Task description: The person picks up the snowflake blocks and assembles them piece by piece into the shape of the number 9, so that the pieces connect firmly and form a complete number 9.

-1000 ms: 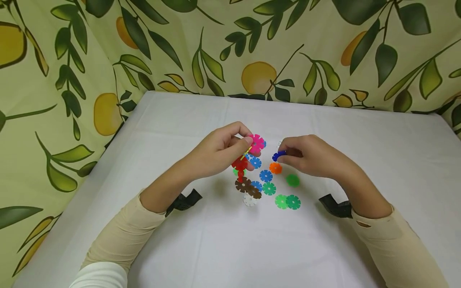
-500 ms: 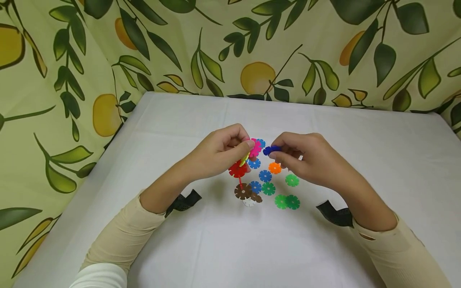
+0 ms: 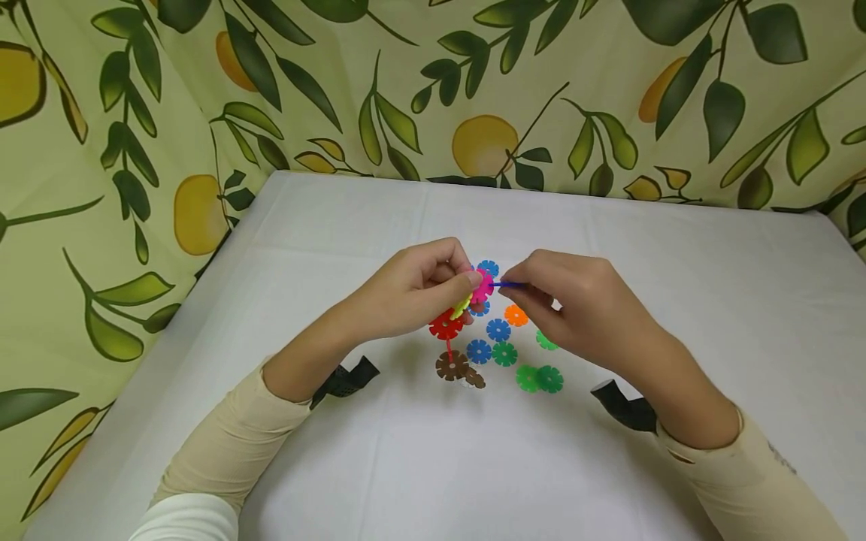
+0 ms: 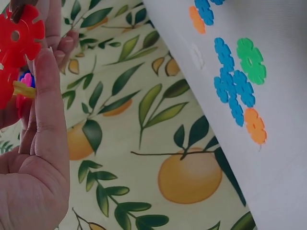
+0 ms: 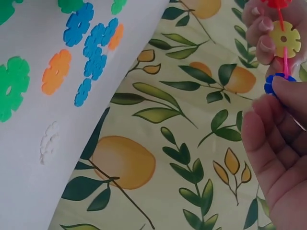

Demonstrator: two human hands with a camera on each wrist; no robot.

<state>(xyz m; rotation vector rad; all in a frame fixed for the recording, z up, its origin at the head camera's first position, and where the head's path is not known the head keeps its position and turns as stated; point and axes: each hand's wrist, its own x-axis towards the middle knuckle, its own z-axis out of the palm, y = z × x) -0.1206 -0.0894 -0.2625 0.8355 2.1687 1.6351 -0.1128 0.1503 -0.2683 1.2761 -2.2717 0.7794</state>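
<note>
A: In the left hand (image 3: 426, 289), what?

B: A chain (image 3: 445, 326) of flower-shaped discs, pinched at the pink disc (image 3: 483, 288), thumb across the near face.

A: Order along the chain?

B: Pink by the thumb, next a yellow disc (image 3: 461, 306), then red discs (image 3: 449, 349), one of them edge-on, and brown discs (image 3: 451, 366) at the lower end. All held up over the table (image 3: 419, 458); hard to tell about contact between brown and cloth.

A: And in the right hand (image 3: 578, 300)?

B: A dark blue disc (image 3: 507, 285), pinched between thumb and forefinger, edge-on in the head view and right at the pink rim. Slotted in or merely touching? Cannot tell.

A: Other fingers?

B: On the left, side by side behind the yellow disc, seen from the right wrist. On the right, partly hidden.

A: Elsewhere?

B: Between and below the hands, light blue discs (image 3: 498, 330), green discs (image 3: 504, 354), two overlapping, and an orange disc (image 3: 516, 315). Behind, a leaf-and-fruit curtain (image 3: 483, 146).
</note>
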